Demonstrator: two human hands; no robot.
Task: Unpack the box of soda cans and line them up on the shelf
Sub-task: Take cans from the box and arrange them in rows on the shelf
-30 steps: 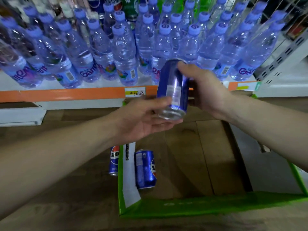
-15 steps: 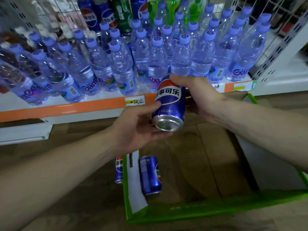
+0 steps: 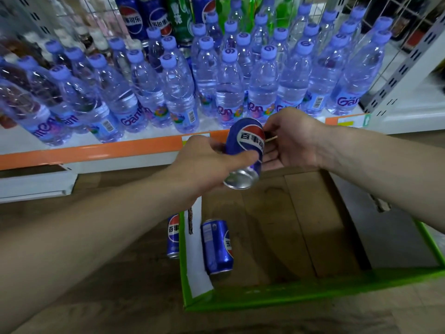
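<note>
A blue Pepsi soda can (image 3: 243, 141) is held tilted, its silver bottom toward me, in front of the orange shelf edge (image 3: 96, 150). My left hand (image 3: 204, 162) grips its left side, thumb across the front. My right hand (image 3: 293, 138) holds the can's right side with thumb and fingertips. Below lies the open cardboard box (image 3: 289, 295) with a green rim. One more can (image 3: 216, 247) lies on its side in the box's left corner. Another can (image 3: 173, 237) lies on the floor just outside the box's left wall.
Several clear water bottles with purple caps (image 3: 178, 92) fill the low shelf behind the can. Large Pepsi bottles (image 3: 144, 20) and green bottles stand further back. A grey slotted shelf upright (image 3: 395, 73) rises at the right. The floor is wood-patterned.
The can has turned so its logo faces me. My left hand went from touching its bottom to wrapping around its side. My right hand slid from the can's top to its right side.
</note>
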